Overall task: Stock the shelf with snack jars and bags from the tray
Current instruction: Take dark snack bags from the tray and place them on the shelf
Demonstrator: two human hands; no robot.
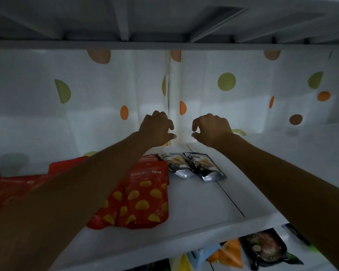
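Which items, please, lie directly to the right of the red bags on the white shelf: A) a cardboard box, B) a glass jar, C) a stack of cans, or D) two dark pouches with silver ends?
D: two dark pouches with silver ends lie flat, side by side, just right of the red bag on the white shelf.
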